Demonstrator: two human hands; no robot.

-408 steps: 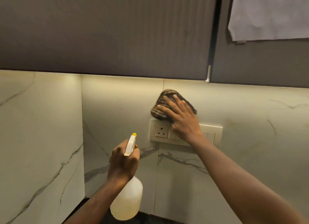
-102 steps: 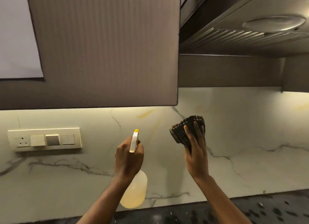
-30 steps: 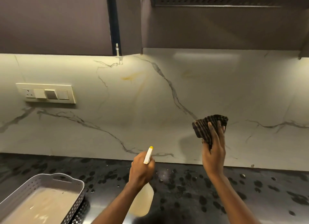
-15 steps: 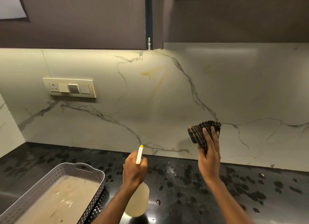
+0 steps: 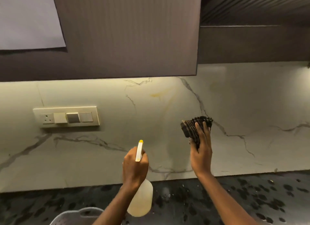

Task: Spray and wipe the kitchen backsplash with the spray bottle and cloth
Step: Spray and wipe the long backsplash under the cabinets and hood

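- Left hand [image 5: 135, 167], lower centre of the frame, wrapped around the neck of the spray bottle [image 5: 141, 199]; white trigger head with yellow nozzle tip sticking up above the knuckles, pale translucent body hanging below the wrist.
- Nozzle aimed toward the marble backsplash [image 5: 151, 124], short of touching it.
- Right hand [image 5: 201, 151], right of centre, clutching the dark striped cloth [image 5: 195, 126]; cloth bunched above and under the fingers, raised in front of the backsplash just beside a grey vein; contact with the wall impossible to tell.
- Cloth up and to the right of the bottle, the two hands near but apart.
- Cream switch plate [image 5: 66, 116] at left on the backsplash.
- Dark speckled surface [image 5: 251, 196] along the bottom; rim of a grey basket [image 5: 75, 215] at the lower edge.
- Dark cabinet [image 5: 127, 33] overhead.
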